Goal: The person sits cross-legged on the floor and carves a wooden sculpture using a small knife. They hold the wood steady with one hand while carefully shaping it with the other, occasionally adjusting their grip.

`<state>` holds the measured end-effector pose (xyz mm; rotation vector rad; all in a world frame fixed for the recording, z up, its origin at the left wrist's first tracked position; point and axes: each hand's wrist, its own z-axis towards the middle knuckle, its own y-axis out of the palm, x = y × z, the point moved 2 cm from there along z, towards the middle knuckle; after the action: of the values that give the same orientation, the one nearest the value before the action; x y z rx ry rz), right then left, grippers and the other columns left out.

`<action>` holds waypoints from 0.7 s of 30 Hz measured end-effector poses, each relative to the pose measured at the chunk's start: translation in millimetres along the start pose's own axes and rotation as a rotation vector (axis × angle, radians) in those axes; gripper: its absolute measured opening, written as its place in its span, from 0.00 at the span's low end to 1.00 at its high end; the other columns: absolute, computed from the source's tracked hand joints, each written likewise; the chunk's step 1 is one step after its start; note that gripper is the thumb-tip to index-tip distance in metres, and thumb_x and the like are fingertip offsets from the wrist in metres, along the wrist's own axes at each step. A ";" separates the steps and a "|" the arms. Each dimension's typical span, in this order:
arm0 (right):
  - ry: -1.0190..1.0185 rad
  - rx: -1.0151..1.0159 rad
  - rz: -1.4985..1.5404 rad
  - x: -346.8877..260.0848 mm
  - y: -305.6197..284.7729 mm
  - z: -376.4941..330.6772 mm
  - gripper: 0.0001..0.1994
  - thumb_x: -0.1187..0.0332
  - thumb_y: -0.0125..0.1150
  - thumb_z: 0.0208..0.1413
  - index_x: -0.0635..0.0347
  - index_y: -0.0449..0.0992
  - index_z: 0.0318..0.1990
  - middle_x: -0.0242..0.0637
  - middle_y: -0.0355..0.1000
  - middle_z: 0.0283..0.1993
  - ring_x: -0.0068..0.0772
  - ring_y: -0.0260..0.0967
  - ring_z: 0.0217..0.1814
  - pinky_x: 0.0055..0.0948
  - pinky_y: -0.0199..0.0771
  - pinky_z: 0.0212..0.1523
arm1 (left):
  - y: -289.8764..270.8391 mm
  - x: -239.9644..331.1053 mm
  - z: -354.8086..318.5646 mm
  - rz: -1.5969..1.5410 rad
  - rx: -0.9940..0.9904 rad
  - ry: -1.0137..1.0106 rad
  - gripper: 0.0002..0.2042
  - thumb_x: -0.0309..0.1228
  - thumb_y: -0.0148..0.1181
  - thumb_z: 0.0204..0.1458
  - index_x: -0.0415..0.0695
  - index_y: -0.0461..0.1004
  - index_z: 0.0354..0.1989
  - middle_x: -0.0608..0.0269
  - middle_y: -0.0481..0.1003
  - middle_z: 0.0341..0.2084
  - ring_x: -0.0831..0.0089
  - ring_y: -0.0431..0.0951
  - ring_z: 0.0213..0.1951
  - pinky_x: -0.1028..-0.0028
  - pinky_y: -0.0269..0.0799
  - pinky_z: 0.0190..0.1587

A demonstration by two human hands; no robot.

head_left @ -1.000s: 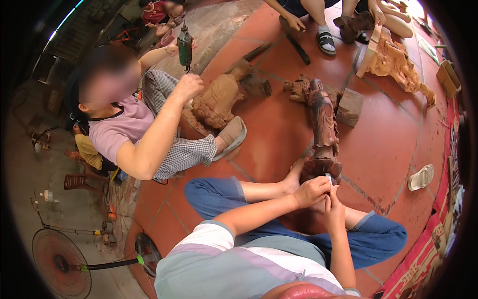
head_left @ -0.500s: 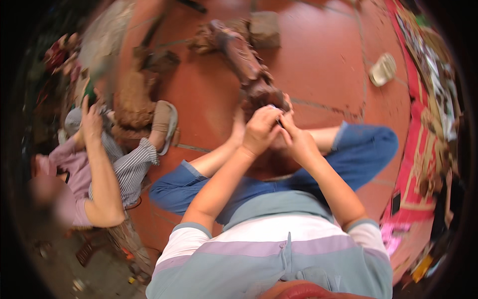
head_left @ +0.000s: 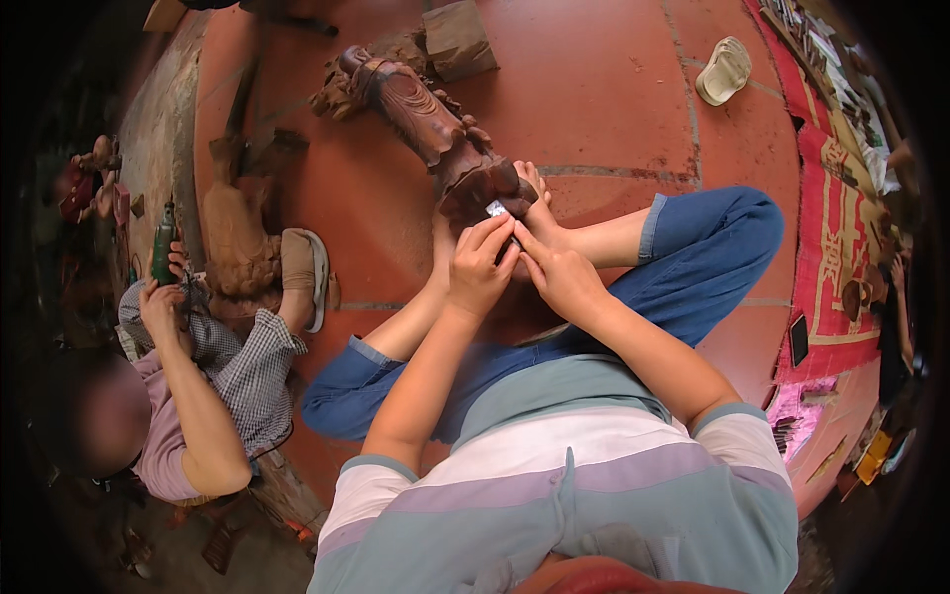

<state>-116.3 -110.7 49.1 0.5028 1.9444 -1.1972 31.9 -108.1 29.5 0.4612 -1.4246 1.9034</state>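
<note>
A dark reddish-brown wooden carving [head_left: 421, 124] lies on the floor, its near end between my bare feet. My left hand [head_left: 482, 262] is closed at that end, its fingertips on a small flat silvery piece [head_left: 496, 208], perhaps a blade, against the wood. Close beside it, my right hand [head_left: 559, 272] is closed too, thumb and fingers pinched together by a thin dark part that shows between the hands. I cannot tell whether this dark part and the silvery piece are one tool.
Left of me a person [head_left: 203, 416] sits holding a green handheld tool [head_left: 164, 247] beside a lighter wood carving [head_left: 237, 228]. A wood block [head_left: 458, 40] stands beyond my carving. On the right are a pale sandal [head_left: 723, 71], a red mat [head_left: 826, 257] and a black phone [head_left: 799, 340].
The view has shifted, so the carving and sandal appear farther left. The silvery piece now shows clearly at my fingertips. The person on the left has lowered a raised hand to the green tool.
</note>
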 end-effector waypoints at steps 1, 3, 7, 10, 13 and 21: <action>-0.117 0.095 0.012 0.0 -3.7 3.3 0.20 0.69 0.54 0.58 0.58 0.68 0.59 0.63 0.53 0.65 0.60 0.60 0.59 0.44 0.71 0.50 | -4.5 1.6 5.1 0.021 -0.001 0.015 0.16 0.21 0.64 0.40 0.42 0.78 0.42 0.57 0.77 0.42 0.59 0.77 0.41 0.67 0.74 0.45; -0.184 0.203 0.004 -5.9 -12.4 9.8 0.20 0.69 0.55 0.58 0.59 0.69 0.58 0.65 0.48 0.68 0.61 0.52 0.68 0.43 0.68 0.56 | -15.1 7.9 24.0 0.055 0.031 0.027 0.16 0.21 0.64 0.40 0.42 0.79 0.41 0.58 0.77 0.43 0.60 0.77 0.41 0.67 0.74 0.45; -0.122 0.189 0.048 -10.0 -3.1 12.3 0.19 0.72 0.55 0.56 0.62 0.69 0.57 0.69 0.45 0.68 0.65 0.41 0.73 0.46 0.58 0.64 | -10.5 5.6 27.7 0.066 0.002 -0.032 0.16 0.23 0.65 0.40 0.43 0.79 0.42 0.59 0.78 0.42 0.62 0.78 0.42 0.68 0.75 0.45; 0.253 -0.205 0.223 -18.5 -17.7 7.9 0.19 0.73 0.55 0.55 0.62 0.69 0.56 0.69 0.42 0.69 0.68 0.39 0.72 0.48 0.51 0.68 | -7.9 7.2 9.2 0.085 -0.071 -0.050 0.16 0.24 0.65 0.41 0.44 0.79 0.42 0.61 0.78 0.41 0.63 0.79 0.40 0.70 0.76 0.43; -0.109 0.115 0.096 -8.7 -18.6 12.0 0.20 0.73 0.55 0.55 0.63 0.69 0.57 0.69 0.42 0.69 0.69 0.39 0.72 0.47 0.50 0.69 | -16.6 11.0 26.1 0.061 0.016 -0.023 0.15 0.23 0.65 0.41 0.43 0.79 0.42 0.59 0.77 0.42 0.62 0.79 0.40 0.69 0.76 0.43; -0.202 0.065 0.111 9.6 -7.0 6.1 0.20 0.73 0.56 0.56 0.62 0.70 0.57 0.63 0.34 0.73 0.64 0.34 0.75 0.43 0.49 0.69 | -0.9 1.8 4.3 0.022 -0.029 -0.047 0.15 0.23 0.64 0.45 0.44 0.78 0.44 0.61 0.77 0.43 0.73 0.78 0.25 0.76 0.76 0.29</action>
<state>-124.4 -120.0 44.0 0.4967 1.6901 -1.1946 30.7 -111.4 32.6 0.4809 -1.4911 1.8980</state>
